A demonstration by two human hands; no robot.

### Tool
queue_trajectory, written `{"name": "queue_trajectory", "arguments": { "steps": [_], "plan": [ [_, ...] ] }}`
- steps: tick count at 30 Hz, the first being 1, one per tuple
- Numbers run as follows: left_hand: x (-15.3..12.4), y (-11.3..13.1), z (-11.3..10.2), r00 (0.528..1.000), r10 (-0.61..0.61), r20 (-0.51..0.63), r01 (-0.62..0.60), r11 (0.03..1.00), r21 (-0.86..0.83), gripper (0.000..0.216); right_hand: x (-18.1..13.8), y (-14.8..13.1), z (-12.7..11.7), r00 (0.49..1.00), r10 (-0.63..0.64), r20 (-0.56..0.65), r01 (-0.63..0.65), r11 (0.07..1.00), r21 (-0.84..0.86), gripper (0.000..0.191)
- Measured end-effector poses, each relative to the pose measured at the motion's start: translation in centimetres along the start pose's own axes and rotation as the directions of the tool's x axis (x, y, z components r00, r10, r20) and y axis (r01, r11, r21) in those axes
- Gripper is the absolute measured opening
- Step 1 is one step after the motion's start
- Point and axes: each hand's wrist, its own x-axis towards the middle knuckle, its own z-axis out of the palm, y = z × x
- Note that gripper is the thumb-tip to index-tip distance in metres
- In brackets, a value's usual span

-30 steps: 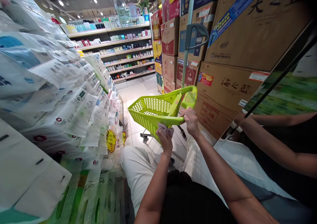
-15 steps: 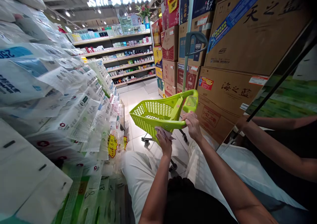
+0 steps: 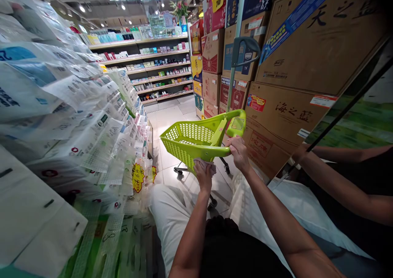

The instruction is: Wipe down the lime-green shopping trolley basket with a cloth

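Note:
A lime-green plastic shopping basket cart on wheels stands on the tiled aisle floor in front of me. My left hand is closed on a small pale cloth and presses it against the basket's near rim. My right hand is closed round the basket's green rim just below its handle. The cart's tall grey pull handle rises above the basket.
Stacked tissue packs fill the left side. Brown cartons are piled high on the right. Shelves of small products stand at the aisle's far end. A mirror-like panel at right shows arms reflected.
My left hand with the cloth has shifted slightly along the basket's near rim. My right hand keeps its hold. The view has bobbed a little.

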Motion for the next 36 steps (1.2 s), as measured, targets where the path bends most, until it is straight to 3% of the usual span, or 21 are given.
{"name": "queue_trajectory", "arguments": {
  "steps": [4, 11, 18, 24, 28, 32, 36],
  "plan": [
    [1.2, 1.4, 0.1, 0.997, 0.016, -0.078, -0.019, 0.999, -0.032, 0.060, 0.1, -0.5, -0.1, 1.000, 0.006, 0.016, -0.006, 1.000, -0.016, 0.027],
    [0.3, 0.1, 0.5, 0.995, -0.065, -0.070, 0.061, 0.996, -0.063, 0.062, 0.4, -0.7, -0.1, 1.000, 0.005, 0.031, -0.003, 0.998, -0.055, 0.026],
    [1.7, 2.0, -0.2, 0.990, 0.054, -0.130, -0.059, 0.998, -0.035, 0.059, 0.2, -0.6, 0.0, 1.000, -0.001, 0.031, 0.002, 0.999, -0.042, 0.025],
    [0.1, -0.9, 0.3, 0.993, 0.002, -0.120, -0.009, 0.999, -0.053, 0.054, 0.3, 0.0, 0.0, 1.000, -0.025, 0.012, 0.025, 0.999, -0.039, 0.024],
    [0.5, -0.5, 0.1, 0.993, 0.033, -0.111, -0.039, 0.998, -0.054, 0.056, 1.1, -0.7, -0.3, 0.994, -0.018, 0.104, 0.041, 0.974, -0.224, 0.023],
    [1.3, 0.3, 0.4, 0.990, 0.068, -0.124, -0.070, 0.997, -0.011, 0.057, 1.6, -3.2, 0.5, 0.962, 0.001, 0.273, 0.137, 0.863, -0.487, 0.018],
    [-0.1, -1.8, 1.0, 0.994, -0.035, -0.103, 0.033, 0.999, -0.027, 0.056, 1.1, -4.2, 1.9, 0.960, 0.007, 0.282, 0.164, 0.800, -0.577, 0.024]
  ]
}}
